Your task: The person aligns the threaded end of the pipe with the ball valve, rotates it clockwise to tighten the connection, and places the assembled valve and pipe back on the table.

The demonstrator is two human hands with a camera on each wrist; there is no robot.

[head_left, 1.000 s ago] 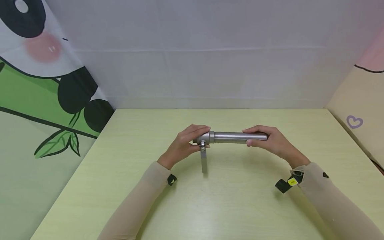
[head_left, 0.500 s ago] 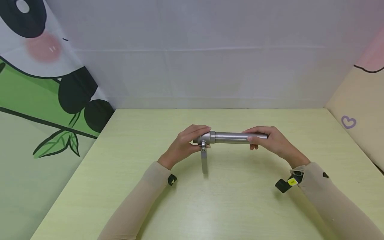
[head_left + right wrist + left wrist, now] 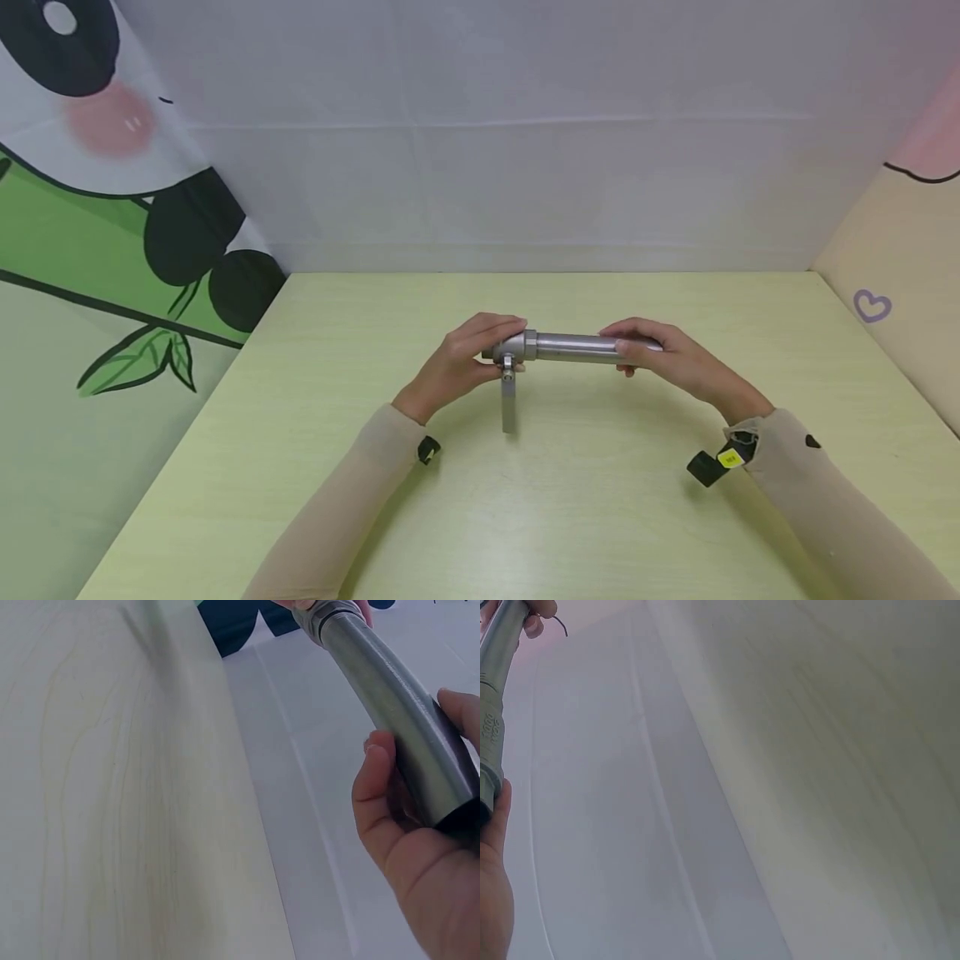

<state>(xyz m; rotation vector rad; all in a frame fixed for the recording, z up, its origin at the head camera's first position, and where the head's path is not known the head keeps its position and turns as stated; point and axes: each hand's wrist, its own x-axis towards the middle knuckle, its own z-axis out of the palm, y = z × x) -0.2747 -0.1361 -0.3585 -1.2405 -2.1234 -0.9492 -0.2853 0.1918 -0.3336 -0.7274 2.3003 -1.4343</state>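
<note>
In the head view my left hand (image 3: 459, 357) grips a metal ball valve (image 3: 512, 347), fingers over its top and thumb underneath. Its flat lever handle (image 3: 509, 404) points down towards me. A smooth steel pipe (image 3: 572, 347) runs rightward from the valve's hex collar, nearly level above the table. Around the pipe's right end curls my right hand (image 3: 678, 362), thumb on the near side. The right wrist view shows the pipe (image 3: 401, 709) between thumb and fingers of that hand (image 3: 424, 877). Raised lettering marks the valve body (image 3: 490, 727) in the left wrist view.
A pale wood-grained table (image 3: 480, 517) lies beneath both hands, with a grey-white cloth backdrop (image 3: 480, 167) along its far edge. Cartoon-printed panels (image 3: 161, 308) border the left side, and a beige panel (image 3: 900, 250) with a purple heart borders the right.
The right hand's fingers have shifted round the pipe, its thumb now higher on the near side, and the hand sits slightly further left. The pipe's right end dips a little. My left hand stays put.
</note>
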